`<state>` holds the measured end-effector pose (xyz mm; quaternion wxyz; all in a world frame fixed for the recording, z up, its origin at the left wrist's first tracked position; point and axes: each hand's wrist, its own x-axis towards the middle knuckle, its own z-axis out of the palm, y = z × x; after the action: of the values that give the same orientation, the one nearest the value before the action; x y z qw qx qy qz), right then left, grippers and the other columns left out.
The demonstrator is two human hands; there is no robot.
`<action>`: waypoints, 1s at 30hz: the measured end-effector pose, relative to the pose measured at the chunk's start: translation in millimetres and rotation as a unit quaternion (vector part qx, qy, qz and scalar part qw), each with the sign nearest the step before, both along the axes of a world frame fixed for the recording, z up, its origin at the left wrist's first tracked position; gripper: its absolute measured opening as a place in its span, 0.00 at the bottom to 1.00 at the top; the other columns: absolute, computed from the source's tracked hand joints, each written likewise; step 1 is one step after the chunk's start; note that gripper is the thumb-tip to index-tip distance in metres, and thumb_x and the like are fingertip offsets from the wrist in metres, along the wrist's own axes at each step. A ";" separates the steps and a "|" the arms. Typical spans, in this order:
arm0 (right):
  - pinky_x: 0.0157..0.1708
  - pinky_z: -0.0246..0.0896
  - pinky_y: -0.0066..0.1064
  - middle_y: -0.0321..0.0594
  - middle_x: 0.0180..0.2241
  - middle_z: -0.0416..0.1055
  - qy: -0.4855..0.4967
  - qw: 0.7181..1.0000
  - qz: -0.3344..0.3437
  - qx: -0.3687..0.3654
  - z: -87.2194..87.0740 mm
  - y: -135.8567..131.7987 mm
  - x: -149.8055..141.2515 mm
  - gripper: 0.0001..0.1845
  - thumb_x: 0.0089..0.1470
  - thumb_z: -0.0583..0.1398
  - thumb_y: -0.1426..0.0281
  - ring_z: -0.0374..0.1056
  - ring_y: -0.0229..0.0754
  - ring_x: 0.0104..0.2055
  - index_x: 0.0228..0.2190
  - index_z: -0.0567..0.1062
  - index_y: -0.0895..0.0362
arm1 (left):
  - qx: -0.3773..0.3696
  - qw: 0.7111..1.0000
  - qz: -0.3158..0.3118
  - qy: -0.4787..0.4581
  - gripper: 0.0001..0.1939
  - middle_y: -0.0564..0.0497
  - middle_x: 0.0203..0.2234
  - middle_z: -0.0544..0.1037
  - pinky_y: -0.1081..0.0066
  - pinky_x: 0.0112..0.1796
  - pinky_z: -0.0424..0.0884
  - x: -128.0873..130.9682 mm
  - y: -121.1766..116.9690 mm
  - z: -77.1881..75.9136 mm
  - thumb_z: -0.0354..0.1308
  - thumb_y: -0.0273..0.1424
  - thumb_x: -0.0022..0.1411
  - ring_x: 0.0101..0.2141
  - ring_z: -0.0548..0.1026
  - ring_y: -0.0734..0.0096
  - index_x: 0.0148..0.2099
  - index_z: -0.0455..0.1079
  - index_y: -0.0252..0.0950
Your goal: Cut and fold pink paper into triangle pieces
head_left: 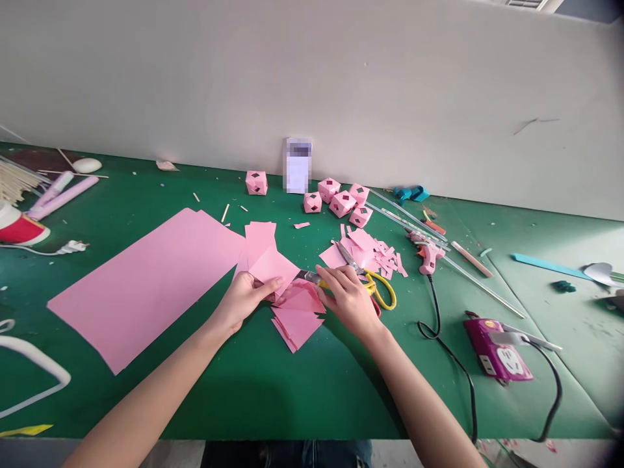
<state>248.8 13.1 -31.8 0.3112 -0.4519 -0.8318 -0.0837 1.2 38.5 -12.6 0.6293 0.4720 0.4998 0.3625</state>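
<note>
My left hand [248, 296] pinches a square of pink paper [273, 265] between thumb and fingers. In my right hand [348, 296] is a pair of scissors [310, 276], its blades pointing left at the paper's right edge; the fingers hide most of its handles. Below both hands lies a small pile of cut pink squares [297, 328], some with notched edges. Pink strips [260, 235] lie just behind the held square. A second pair of scissors [347, 255], yellow-handled, rests on pink paper scraps [385, 253] beyond my right hand.
Large pink sheets [151, 286] cover the left side. Several folded pink paper shapes [342, 203] sit at the back near a phone [298, 169] leaning on the wall. To the right are a pink glue gun [429, 257], clear sticks [482, 286] and a purple power socket [497, 351] with cords.
</note>
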 end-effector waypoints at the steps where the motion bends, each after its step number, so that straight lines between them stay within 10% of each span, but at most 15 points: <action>1: 0.44 0.78 0.43 0.49 0.45 0.83 0.002 1.000 0.002 -0.004 -0.1 0.1 1.0 0.19 0.68 0.60 0.70 0.74 0.50 0.44 0.58 0.75 0.58 | 0.000 1.000 -0.002 -0.003 0.21 0.40 0.36 0.87 0.61 0.42 0.80 -0.3 0.2 -0.3 0.73 0.46 0.56 0.37 0.84 0.54 0.41 0.83 0.33; 30: 0.41 0.79 0.42 0.47 0.41 0.83 0.008 0.999 0.033 0.010 4.5 1.3 5.9 0.19 0.67 0.62 0.70 0.73 0.50 0.41 0.58 0.76 0.60 | -0.020 0.998 -0.052 -0.006 0.23 0.42 0.36 0.87 0.61 0.43 0.81 -7.2 2.1 1.9 0.73 0.45 0.58 0.38 0.85 0.55 0.45 0.82 0.31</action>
<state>254.7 14.4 -27.3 0.3252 -0.4217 -0.8428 -0.0779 -6.1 40.6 -10.6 0.6592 0.4825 0.4781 0.3226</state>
